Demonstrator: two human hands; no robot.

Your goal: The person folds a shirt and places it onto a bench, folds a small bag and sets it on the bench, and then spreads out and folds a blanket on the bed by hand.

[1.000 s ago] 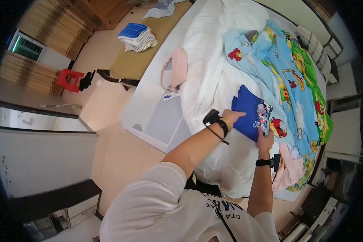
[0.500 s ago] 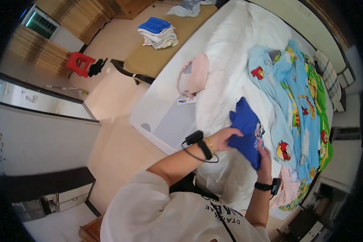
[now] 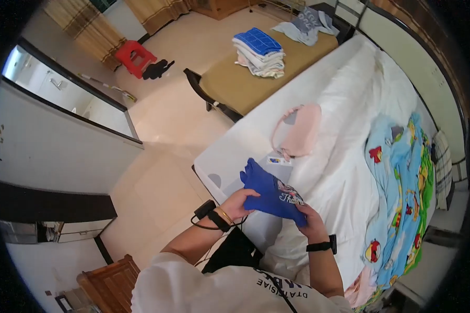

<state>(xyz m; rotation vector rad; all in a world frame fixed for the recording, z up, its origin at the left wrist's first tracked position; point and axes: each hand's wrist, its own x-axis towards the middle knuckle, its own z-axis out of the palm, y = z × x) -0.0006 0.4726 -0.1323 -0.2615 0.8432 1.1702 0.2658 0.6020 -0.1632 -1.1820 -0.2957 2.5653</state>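
Note:
A blue folded garment (image 3: 269,189) with a printed picture and white lettering is held above the near edge of the bed. My left hand (image 3: 238,203) pinches its left side, the thumb lying on top. At the opposite end, my right hand (image 3: 312,221) grips the lower right corner, with some fingers hidden beneath the cloth. Just beyond the garment, a small white packet (image 3: 278,160) and a pink bag (image 3: 305,130) with a strap rest on the bed.
A white quilt (image 3: 344,172) and a blue cartoon-print blanket (image 3: 384,208) cover much of the bed. On the brown bench (image 3: 219,81) are stacked folded cloths (image 3: 261,55) and a grey garment (image 3: 308,26). A red stool (image 3: 134,58) stands on the floor beside a black cloth (image 3: 157,69).
Both hands have carried the blue garment toward the foot of the bed, and it now lies more sideways, with its lettering showing. The camera view has turned left.

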